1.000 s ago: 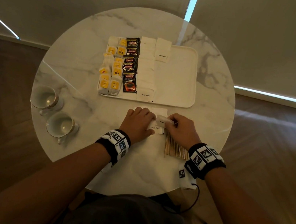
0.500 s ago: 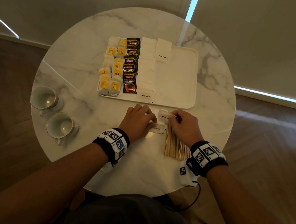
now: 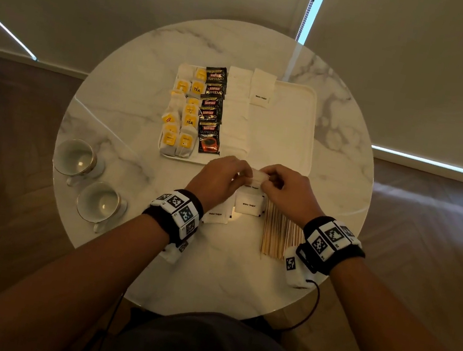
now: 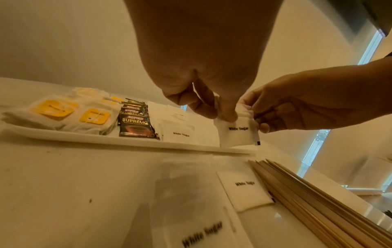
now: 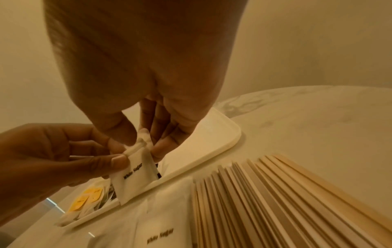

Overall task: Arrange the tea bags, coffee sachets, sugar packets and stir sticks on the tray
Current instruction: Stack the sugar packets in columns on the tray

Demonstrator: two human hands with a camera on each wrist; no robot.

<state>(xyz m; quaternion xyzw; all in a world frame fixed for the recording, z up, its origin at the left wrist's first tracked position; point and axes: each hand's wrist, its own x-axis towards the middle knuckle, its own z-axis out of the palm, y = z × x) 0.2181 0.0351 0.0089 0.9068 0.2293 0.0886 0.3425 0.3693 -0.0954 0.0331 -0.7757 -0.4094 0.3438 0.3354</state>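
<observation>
Left hand [image 3: 217,177] and right hand [image 3: 288,189] side by side, fingertips together in a shared pinching grip.

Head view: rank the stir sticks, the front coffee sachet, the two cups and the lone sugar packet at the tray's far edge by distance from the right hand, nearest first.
1. Stir sticks: on the table just behind the right hand, beside its wrist.
2. Front coffee sachet: near edge of the tray, left of the hand.
3. Lone sugar packet: tray's far edge, straight ahead.
4. Cups: far left on the table.

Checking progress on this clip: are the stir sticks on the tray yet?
No: the stir sticks lie on the table near the right hand, outside the tray.
</observation>
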